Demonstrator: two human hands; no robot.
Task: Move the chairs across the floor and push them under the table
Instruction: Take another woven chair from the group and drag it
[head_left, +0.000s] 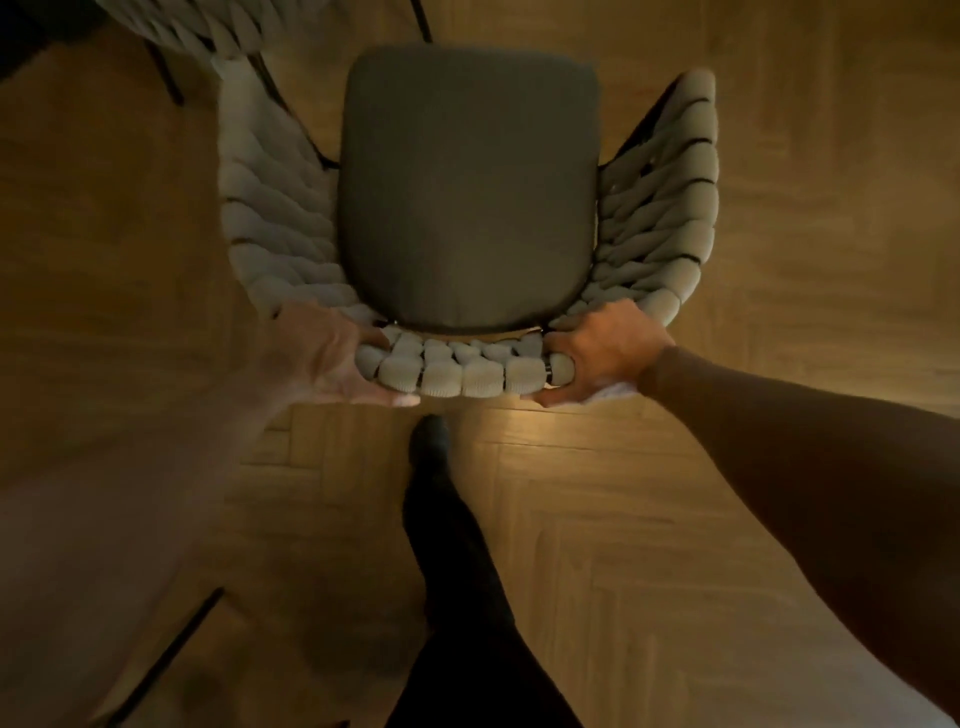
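The chair stands on the floor straight ahead, seat pointing far and backrest nearest. The left hand and right hand grasp the backrest's two corners with curled fingers, equally near. No worktop shows.

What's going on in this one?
A person stands behind a chair, gripping its woven backrest with the left hand and right hand, one foot stepped forward. The chair is out on the wooden floor, with a second chair at top left. No table is clearly in view.
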